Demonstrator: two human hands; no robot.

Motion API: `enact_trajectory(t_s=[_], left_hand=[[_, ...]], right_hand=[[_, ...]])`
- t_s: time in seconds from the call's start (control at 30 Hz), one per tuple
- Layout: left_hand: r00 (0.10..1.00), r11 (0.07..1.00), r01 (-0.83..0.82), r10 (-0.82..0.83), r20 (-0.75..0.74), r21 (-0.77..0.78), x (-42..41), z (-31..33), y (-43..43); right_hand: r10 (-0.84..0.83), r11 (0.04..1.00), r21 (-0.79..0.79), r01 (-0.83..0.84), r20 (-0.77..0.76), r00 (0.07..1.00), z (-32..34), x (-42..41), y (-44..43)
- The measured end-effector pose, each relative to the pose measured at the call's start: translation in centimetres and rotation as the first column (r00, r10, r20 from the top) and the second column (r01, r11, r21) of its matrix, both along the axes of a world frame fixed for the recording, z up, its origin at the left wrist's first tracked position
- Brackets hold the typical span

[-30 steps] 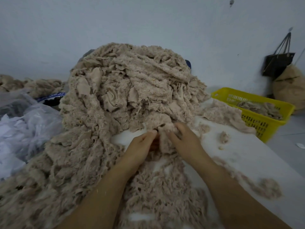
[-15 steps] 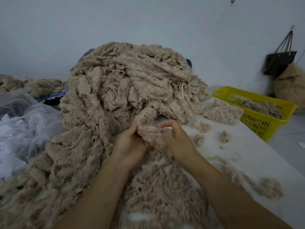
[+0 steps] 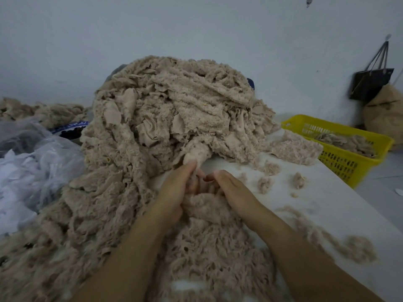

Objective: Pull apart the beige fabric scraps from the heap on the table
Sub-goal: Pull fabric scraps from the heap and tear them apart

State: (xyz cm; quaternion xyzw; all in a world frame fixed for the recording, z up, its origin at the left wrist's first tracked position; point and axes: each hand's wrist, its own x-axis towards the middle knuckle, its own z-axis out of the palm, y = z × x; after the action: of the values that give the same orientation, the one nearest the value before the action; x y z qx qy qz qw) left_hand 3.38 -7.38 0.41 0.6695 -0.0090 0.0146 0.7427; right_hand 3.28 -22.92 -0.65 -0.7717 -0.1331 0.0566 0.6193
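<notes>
Together, left hand (image 3: 177, 188) and right hand (image 3: 232, 189) pinch one beige scrap (image 3: 195, 155) at the heap (image 3: 174, 101).

Dim, flat indoor light, cool bluish cast on the wall (image 3: 196, 29). Shadows soft, sitting only in folds of the heap (image 3: 174, 110) and beneath its front overhang. Wide-angle stretch at the borders; forearms (image 3: 122, 258) balloon along the bottom edge and go soft. Black bag (image 3: 370, 83) far right smeared. Fine detail muddy throughout.

Head-worn camera looks forward and down, close over the table (image 3: 327, 205).
</notes>
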Motion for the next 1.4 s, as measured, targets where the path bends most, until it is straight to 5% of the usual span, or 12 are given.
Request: enact_trajectory(t_s=[0.1, 0.23, 0.4, 0.57, 0.63, 0.73, 0.83, 0.97, 1.13, 1.3, 1.4], left_hand=[[0.987, 0.881, 0.096, -0.143, 0.068, 0.463, -0.7, -0.3, -1.3], [0.965, 0.778, 0.183, -0.260, 0.041, 0.601, -1.0, -1.1, -2.1], [0.993, 0.869, 0.084, -0.112, 0.028, 0.488, -0.3, -1.4, -1.5], [0.998, 0.987, -0.025, 0.034, -0.057, 0.159, 0.2, -1.7, -1.2], [0.995, 0.991, -0.079, 0.071, -0.073, -0.110, 0.3, -1.5, -1.3], [0.992, 0.812, -0.112, 0.062, -0.107, -0.572, 0.8, -0.3, -0.1], [0.980, 0.562, -0.198, 0.094, -0.176, -0.803, 1.4, 0.4, 2.2], [0.977, 0.510, -0.214, 0.112, -0.183, -0.833, 1.7, 0.0, 2.8], [0.910, 0.526, -0.402, 0.320, -0.264, -0.749, 2.0, -0.4, 4.7], [0.914, 0.585, -0.391, 0.334, -0.228, -0.710, 2.1, -0.1, 3.5], [0.963, 0.801, -0.264, 0.253, -0.095, -0.538, 1.8, -0.2, 2.8]], right_hand=[[0.006, 0.986, 0.164, 0.005, -0.065, 0.998, 0.3, 0.1, 0.2], [-0.104, 0.965, 0.222, 0.137, -0.155, 0.982, 0.0, 0.9, -0.2], [-0.144, 0.988, -0.051, 0.146, 0.041, 0.989, 0.1, 0.9, -0.1], [-0.151, 0.975, -0.125, 0.182, 0.224, 0.963, 0.2, 0.9, 0.4], [-0.239, 0.958, -0.110, 0.264, 0.201, 0.950, -0.1, 0.9, 0.2], [-0.443, 0.896, 0.019, 0.443, -0.013, 0.896, -0.2, 1.5, -0.7], [-0.497, 0.801, 0.233, 0.552, -0.257, 0.829, 0.4, 2.5, -2.3], [-0.464, 0.695, 0.404, 0.595, -0.379, 0.800, 0.3, 2.8, -2.4], [-0.461, 0.420, 0.594, 0.686, -0.512, 0.725, 0.9, 3.1, -3.8], [-0.443, 0.488, 0.577, 0.655, -0.483, 0.755, 1.0, 2.9, -3.9], [-0.335, 0.559, 0.612, 0.560, -0.451, 0.827, 1.2, 2.5, -3.2]])
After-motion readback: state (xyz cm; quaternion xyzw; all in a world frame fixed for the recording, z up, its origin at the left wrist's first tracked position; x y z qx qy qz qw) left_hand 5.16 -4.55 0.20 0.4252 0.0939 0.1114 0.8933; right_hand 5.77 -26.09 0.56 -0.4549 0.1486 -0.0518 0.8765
